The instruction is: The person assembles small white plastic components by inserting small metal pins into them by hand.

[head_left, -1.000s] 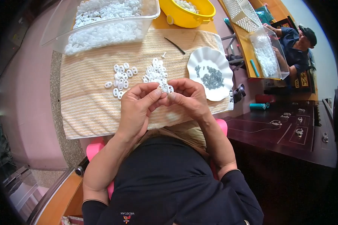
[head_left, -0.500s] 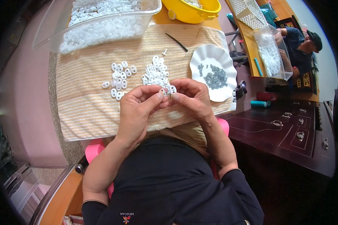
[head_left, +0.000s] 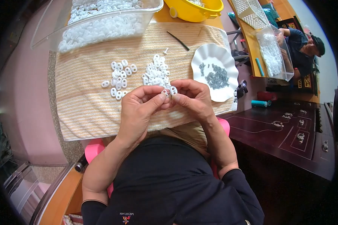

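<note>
Above the towel's near part, my two hands meet at their fingertips. My left hand pinches a small white plastic piece between thumb and forefinger. Close beside it, a white oval piece with two holes is pinched in my right hand. Whether the two pieces touch is hard to make out. Just beyond my fingers lies a heap of small white plastic pieces. Left of that heap, several loose oval two-holed pieces are scattered on the striped towel.
A white scalloped plate with small grey bits stands on the right. At the back are a clear bin of white pieces and a yellow tub. A thin black stick lies between. Another person sits at the far right.
Both hands keep their pinch almost in place, with the small piece in my left fingers slightly shifted. The whole view has moved a little.
</note>
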Demonstrator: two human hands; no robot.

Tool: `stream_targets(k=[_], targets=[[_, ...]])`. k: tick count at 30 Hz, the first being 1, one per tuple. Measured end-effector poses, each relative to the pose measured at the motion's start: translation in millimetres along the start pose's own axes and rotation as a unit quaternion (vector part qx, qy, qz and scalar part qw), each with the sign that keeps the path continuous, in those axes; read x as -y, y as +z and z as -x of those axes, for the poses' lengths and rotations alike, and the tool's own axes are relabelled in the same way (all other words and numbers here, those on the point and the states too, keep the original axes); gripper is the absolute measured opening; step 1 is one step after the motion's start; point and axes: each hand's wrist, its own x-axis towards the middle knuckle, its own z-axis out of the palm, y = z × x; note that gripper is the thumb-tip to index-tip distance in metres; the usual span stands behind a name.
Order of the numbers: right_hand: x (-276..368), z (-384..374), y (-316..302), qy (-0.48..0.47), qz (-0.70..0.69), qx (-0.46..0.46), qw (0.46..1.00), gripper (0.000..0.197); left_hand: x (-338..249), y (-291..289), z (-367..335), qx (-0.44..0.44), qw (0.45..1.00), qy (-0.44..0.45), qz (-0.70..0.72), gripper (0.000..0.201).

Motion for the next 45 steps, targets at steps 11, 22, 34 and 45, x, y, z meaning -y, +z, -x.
stream_targets(k=[11, 22, 34, 45], targets=[[-2.6, 0.3, -1.8, -0.003, 0.003, 0.009, 1.000, 0.031, -0.2, 1.2, -0.6, 0.006, 1.000, -0.002, -0.007, 0.016], [0.9, 2.3, 1.2, 0.006, 0.007, 0.009, 1.000, 0.033, 4.9, -0.9, -1.0, 0.012, 1.000, -0.003, -0.008, 0.017], [1.8, 2.9, 1.1, -0.006, 0.026, 0.020, 0.999, 0.031, 5.4, 0.0, -1.1, 0.011, 1.000, -0.016, -0.007, 0.016], [0.2, 4.8, -0.1, 0.006, 0.018, 0.006, 1.000, 0.029, 3.5, 0.4, 0.5, 0.017, 0.997, -0.058, 0.039, 0.017]])
